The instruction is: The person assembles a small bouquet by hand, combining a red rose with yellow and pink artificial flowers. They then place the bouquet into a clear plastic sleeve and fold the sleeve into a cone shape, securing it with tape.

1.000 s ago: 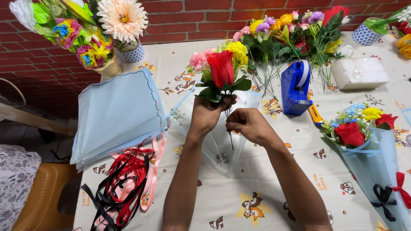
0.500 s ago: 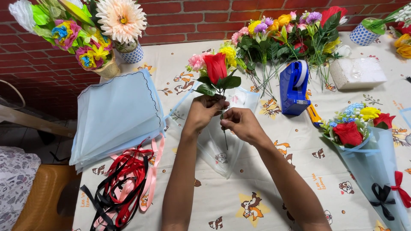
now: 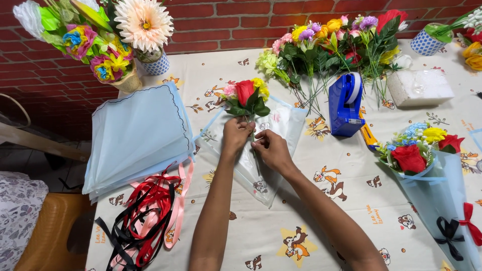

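Observation:
My left hand (image 3: 237, 134) grips the stems of a small bunch of artificial flowers (image 3: 246, 96), with a red rose, a pink and a yellow bloom and green leaves. My right hand (image 3: 271, 148) pinches the same stems just to the right, fingertips touching the left hand. The bunch lies over a clear and pale-blue wrapping sheet (image 3: 279, 125) spread on the table (image 3: 261, 236), which has a cartoon-print cloth.
A stack of pale-blue wrapping sheets (image 3: 135, 135) lies to the left, with red, pink and black ribbons (image 3: 150, 211) below it. A blue tape dispenser (image 3: 345, 104), loose flowers (image 3: 331, 42), a white foam block (image 3: 419, 86) and a wrapped bouquet (image 3: 432, 175) are at right. Flower pots (image 3: 125, 45) stand at back left.
Both hands have moved the bunch away from me toward the upper part of the wrapping sheet. The hands have drawn closer together on the stems.

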